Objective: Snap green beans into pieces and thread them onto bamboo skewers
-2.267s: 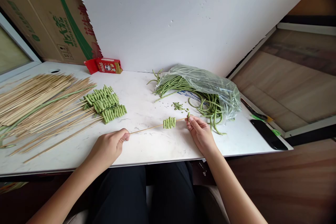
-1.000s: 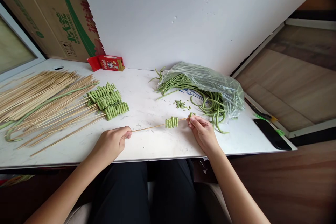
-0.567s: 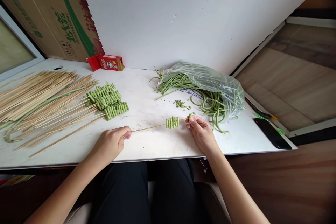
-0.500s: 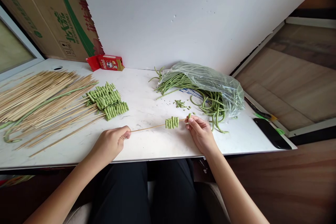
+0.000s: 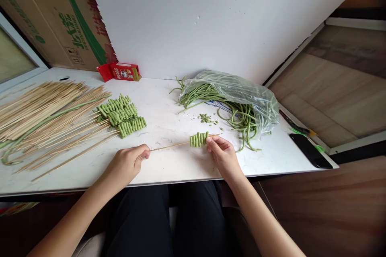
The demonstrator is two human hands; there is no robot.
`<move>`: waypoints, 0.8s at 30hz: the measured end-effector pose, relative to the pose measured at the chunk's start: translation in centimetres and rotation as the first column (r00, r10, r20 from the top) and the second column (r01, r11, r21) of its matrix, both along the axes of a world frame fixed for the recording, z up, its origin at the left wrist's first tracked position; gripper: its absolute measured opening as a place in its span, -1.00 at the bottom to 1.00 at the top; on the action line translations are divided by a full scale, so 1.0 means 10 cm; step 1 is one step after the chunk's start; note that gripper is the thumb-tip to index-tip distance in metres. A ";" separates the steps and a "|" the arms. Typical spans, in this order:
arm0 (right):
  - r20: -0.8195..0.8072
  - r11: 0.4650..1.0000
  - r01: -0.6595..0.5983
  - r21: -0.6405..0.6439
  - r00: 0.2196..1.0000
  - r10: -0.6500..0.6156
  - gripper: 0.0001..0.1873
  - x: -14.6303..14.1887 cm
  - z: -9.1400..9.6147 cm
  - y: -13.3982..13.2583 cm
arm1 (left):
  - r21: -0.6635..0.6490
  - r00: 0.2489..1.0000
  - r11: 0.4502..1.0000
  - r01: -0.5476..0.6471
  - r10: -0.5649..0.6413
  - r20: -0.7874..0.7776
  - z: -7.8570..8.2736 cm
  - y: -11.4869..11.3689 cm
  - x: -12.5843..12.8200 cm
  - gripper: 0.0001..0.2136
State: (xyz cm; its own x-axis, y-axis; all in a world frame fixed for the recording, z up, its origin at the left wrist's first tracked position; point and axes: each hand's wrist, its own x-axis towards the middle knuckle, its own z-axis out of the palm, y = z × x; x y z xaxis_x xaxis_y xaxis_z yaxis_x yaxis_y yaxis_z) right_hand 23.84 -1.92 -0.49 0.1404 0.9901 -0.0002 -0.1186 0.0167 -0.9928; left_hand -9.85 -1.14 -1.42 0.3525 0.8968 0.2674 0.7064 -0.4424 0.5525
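Closed around the blunt end of a thin wooden skewer [image 5: 169, 146], my left hand [image 5: 132, 164] holds it nearly level above the table's front part. Several short green bean pieces [image 5: 197, 140] sit side by side across the skewer, towards its pointed end. My right hand [image 5: 222, 153] pinches the outermost bean piece between thumb and fingers, against the others in the row. The skewer's tip pokes out past the right fingers. Left of my left hand lies a stack of filled bean skewers [image 5: 120, 114], their bare ends pointing left.
Bare skewers [image 5: 39, 106] cover the table's left side, with a long bean across them. A clear plastic bag [image 5: 241, 84] of long green beans lies at the back right, bean scraps [image 5: 206, 118] before it. A red box [image 5: 125, 72] and a black phone [image 5: 310, 151] also lie there.
My right hand has moved left along the skewer, bringing a bean piece from near the tip up against the row. My left hand has stayed in place.
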 end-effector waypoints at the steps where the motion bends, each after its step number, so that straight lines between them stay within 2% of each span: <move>1: 0.000 1.000 0.002 -0.007 1.000 -0.002 -0.68 0.01 0.01 0.01 | -0.008 1.000 1.000 -0.006 0.006 -0.004 0.00 0.00 0.00 -0.79; 7: 0.125 0.998 0.054 -0.030 0.991 -0.050 -0.58 0.25 0.16 0.10 | -0.092 0.999 0.994 -0.053 0.052 -0.015 0.00 0.01 0.02 -0.74; 10: 0.247 0.981 0.188 -0.045 0.954 -0.172 -0.50 0.52 0.30 0.11 | -0.138 0.997 0.988 -0.075 0.077 0.011 0.02 0.01 0.01 -0.70; 13: 0.278 0.942 0.335 0.009 0.904 -0.324 -0.41 0.83 0.39 0.09 | -0.197 0.991 0.975 -0.100 0.115 0.066 0.05 0.03 -0.04 -0.69; 16: 0.270 0.928 0.369 0.044 0.890 -0.366 -0.44 1.12 0.41 0.08 | -0.245 0.988 0.964 -0.102 0.127 0.091 0.08 0.05 -0.11 -0.70; 19: 0.386 0.926 0.369 0.076 0.846 -0.369 -0.49 1.37 0.41 0.10 | -0.228 0.992 0.967 -0.114 0.123 0.027 0.09 0.08 -0.17 -0.73; 21: 0.559 0.924 0.358 0.135 0.742 -0.369 -0.54 1.50 0.44 0.13 | -0.217 0.992 0.968 -0.129 0.127 -0.024 0.09 0.08 -0.19 -0.75; 24: 0.804 0.914 0.347 0.211 0.470 -0.364 -0.55 1.63 0.48 0.19 | -0.222 0.985 0.961 -0.164 0.146 -0.093 0.09 0.06 -0.20 -0.76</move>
State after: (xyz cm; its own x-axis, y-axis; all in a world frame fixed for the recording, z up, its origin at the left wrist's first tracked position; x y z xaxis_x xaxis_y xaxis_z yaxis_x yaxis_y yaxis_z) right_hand 40.09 -0.04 4.32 0.4098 0.8535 0.3219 0.7559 -0.1202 -0.6436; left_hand -11.83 -0.50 -0.53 0.2155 0.9761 0.0281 0.7995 -0.1929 0.5688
